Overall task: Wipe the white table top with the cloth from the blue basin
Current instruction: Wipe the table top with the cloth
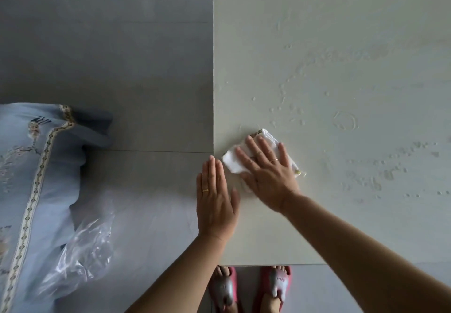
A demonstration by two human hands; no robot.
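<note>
The wiping step is under way. The right hand [268, 178] lies flat on the folded white cloth [231, 162], fingers straight and spread, pressing it down rather than clutching it. The cloth sits on the white table top [341, 32] close to its left edge, in the near half. The left hand [214, 198] is just left of the cloth, palm down and fingers straight, holding nothing. It lies across the table's left edge, but whether it rests there or hovers cannot be told. Droplets and wet smears [366, 173] cover the surface to the right and farther back. So the next move probably calls for sweeping the cloth rightward and away under steady flat pressure.
</note>
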